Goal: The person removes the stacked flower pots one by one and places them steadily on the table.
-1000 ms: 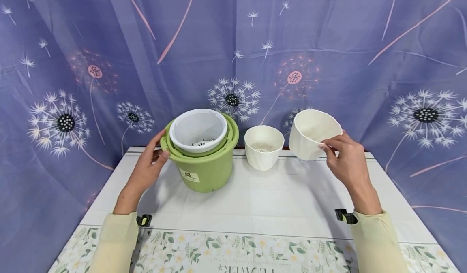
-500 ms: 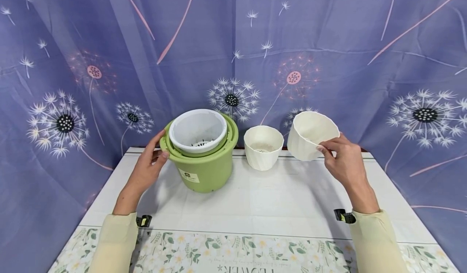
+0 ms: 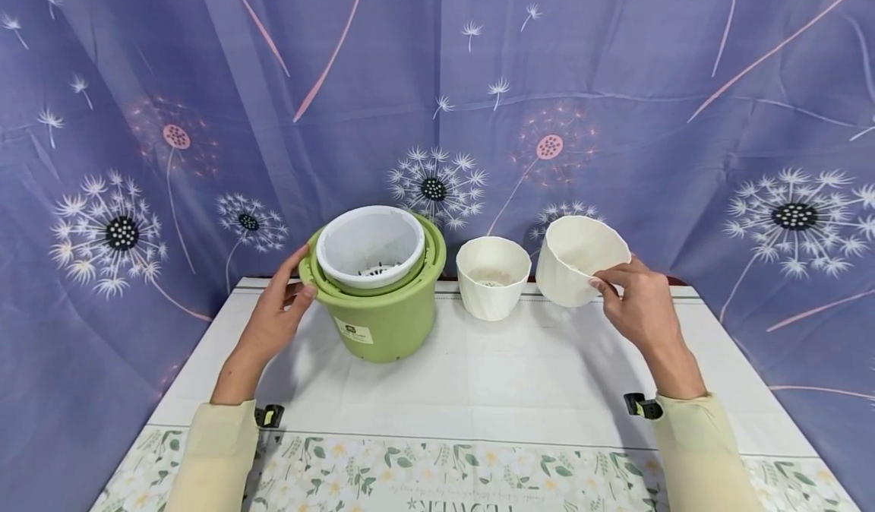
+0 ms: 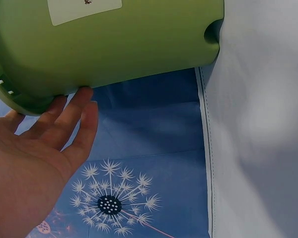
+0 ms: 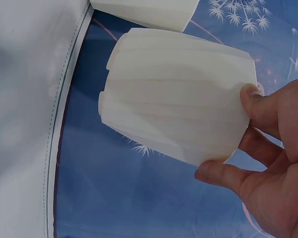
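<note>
On the left of the head view a green flower pot (image 3: 403, 331) stands upright, with another green pot and a white pot (image 3: 352, 240) nested inside it. My left hand (image 3: 275, 323) holds its rim from the left; in the left wrist view the fingers (image 4: 72, 116) reach under the rim. To the right my right hand (image 3: 645, 308) pinches the rim of a cream fluted flower pot (image 3: 562, 282), tilted and held up off the table. The right wrist view shows the thumb (image 5: 260, 106) at that pot's rim. A smaller cream pot (image 3: 491, 303) stands between the two.
The table (image 3: 478, 375) has a white cloth with a floral band (image 3: 383, 466) along the near side. A blue dandelion-print curtain (image 3: 383, 64) hangs right behind the pots and along both sides. The small cream pot sits close to the held one.
My right hand has shifted a little left and lowered the cream flower pot, bringing it closer to the small pot. My left hand stays on the green pot's rim.
</note>
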`<state>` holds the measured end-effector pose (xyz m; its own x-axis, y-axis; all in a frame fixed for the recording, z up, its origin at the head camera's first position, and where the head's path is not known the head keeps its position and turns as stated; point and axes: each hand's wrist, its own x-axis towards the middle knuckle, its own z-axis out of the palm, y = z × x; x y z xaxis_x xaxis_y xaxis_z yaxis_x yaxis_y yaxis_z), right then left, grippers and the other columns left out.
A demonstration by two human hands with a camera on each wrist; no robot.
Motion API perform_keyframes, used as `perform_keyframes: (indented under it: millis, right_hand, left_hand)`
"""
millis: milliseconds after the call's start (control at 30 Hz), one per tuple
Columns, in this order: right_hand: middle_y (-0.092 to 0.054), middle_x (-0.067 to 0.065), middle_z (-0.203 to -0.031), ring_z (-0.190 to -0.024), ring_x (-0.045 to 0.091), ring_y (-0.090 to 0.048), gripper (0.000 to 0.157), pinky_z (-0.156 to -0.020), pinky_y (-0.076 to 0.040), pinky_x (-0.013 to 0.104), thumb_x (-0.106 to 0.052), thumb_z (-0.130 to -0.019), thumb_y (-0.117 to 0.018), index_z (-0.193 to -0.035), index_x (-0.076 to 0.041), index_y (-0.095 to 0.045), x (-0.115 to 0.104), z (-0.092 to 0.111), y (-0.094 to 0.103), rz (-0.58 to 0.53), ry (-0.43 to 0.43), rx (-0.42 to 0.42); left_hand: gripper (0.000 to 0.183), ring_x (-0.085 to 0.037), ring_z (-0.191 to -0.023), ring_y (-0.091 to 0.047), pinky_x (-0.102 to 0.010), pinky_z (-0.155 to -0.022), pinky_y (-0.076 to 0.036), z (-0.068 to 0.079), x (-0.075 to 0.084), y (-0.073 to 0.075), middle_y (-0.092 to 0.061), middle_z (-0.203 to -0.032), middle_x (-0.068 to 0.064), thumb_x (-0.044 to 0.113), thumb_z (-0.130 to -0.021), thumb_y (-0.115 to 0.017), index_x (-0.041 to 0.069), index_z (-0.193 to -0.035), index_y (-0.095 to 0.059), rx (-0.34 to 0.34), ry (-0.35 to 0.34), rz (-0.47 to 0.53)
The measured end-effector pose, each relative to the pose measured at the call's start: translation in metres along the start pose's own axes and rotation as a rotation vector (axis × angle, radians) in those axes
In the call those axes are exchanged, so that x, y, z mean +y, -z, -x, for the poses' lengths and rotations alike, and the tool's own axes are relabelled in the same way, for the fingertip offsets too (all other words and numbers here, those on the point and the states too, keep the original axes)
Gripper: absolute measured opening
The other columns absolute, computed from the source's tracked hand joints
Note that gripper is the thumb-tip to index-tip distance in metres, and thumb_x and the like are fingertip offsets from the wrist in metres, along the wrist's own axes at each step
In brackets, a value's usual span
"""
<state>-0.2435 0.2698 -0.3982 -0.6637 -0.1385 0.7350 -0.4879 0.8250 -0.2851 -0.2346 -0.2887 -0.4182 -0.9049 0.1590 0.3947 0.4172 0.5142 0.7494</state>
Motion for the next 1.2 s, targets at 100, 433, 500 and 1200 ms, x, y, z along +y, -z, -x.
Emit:
perform_keyframes:
  millis: [100, 433, 500, 1200]
  right_hand:
    - [-0.076, 0.02, -0.081, -0.076, 0.043, -0.073, 0.007, -0.103, -0.049, 0.065, 0.01, -0.081, -0.083, -0.087, 0.005, -0.082, 0.001, 0.0, -0.002, 0.008, 0.003, -0.007]
    - [-0.076, 0.021, -0.08, -0.073, 0.044, -0.072, 0.008, -0.103, -0.048, 0.068, 0.01, -0.08, -0.083, -0.086, 0.006, -0.082, 0.004, 0.002, -0.007, 0.013, 0.009, -0.039]
    - [-0.076, 0.021, -0.08, -0.075, 0.045, -0.072, 0.008, -0.102, -0.048, 0.068, 0.01, -0.079, -0.083, -0.086, 0.006, -0.082, 0.005, 0.002, -0.008, 0.02, 0.01, -0.045]
    - [-0.076, 0.023, -0.082, -0.075, 0.048, -0.072, 0.006, -0.102, -0.046, 0.071, 0.008, -0.081, -0.082, -0.088, 0.007, -0.082, 0.014, 0.007, -0.014, 0.033, 0.007, -0.106]
  left_hand:
    - [0.065, -0.043, -0.134, -0.056, -0.026, -0.097, -0.047, 0.001, 0.001, 0.0, -0.044, -0.158, -0.02, 0.026, -0.115, -0.051, 0.028, -0.172, -0.02, -0.002, 0.005, -0.003]
    - [0.066, -0.042, -0.134, -0.056, -0.031, -0.099, -0.048, 0.001, 0.0, 0.0, -0.043, -0.159, -0.019, 0.026, -0.115, -0.051, 0.03, -0.172, -0.019, -0.002, 0.007, -0.008]
    - [0.066, -0.042, -0.135, -0.055, -0.032, -0.099, -0.048, 0.001, 0.0, 0.0, -0.043, -0.159, -0.019, 0.026, -0.115, -0.051, 0.03, -0.172, -0.019, -0.004, 0.009, -0.009]
    - [0.066, -0.041, -0.136, -0.055, -0.046, -0.103, -0.048, 0.0, 0.001, 0.0, -0.041, -0.162, -0.018, 0.026, -0.115, -0.051, 0.032, -0.172, -0.019, -0.005, 0.02, -0.002]
